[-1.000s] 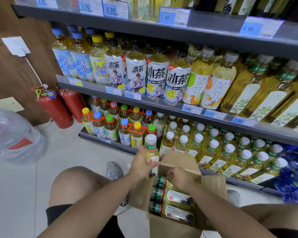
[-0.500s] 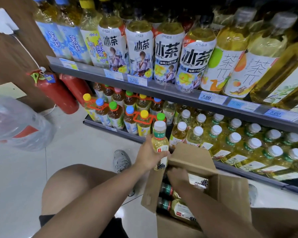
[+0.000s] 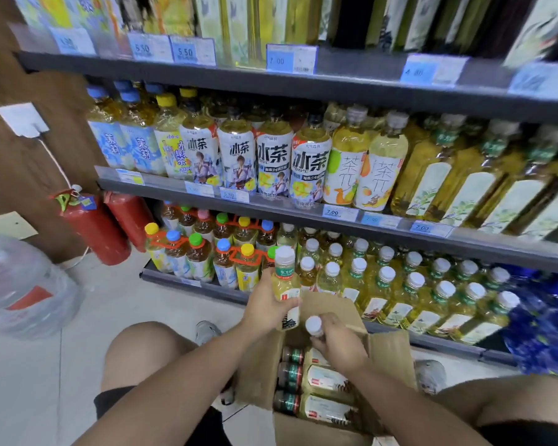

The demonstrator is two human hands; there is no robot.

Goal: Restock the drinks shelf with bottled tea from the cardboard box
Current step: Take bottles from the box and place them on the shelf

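A person crouches before a drinks shelf, seen from their own head. In the lower middle of the frame the left hand (image 3: 266,312) has its grip closed around an upright bottle of yellow tea (image 3: 285,286), white cap on top, held just above the open cardboard box (image 3: 390,355) and in front of the bottom shelf (image 3: 187,283).

The change from a second ago is in the right hand (image 3: 337,341). It was then reaching down among the bottles in the box; now it has come up with its grip closed on a second bottle (image 3: 314,326), of which mainly the white cap shows, at the box's mouth. The left bottle has also risen slightly.

So both hands now carry tea, and the next move is probably to place the two on the bottom shelf, among the rows of white-capped bottles (image 3: 409,284) at centre right. Several bottles still lie on their sides in the box, so restocking is far from done.
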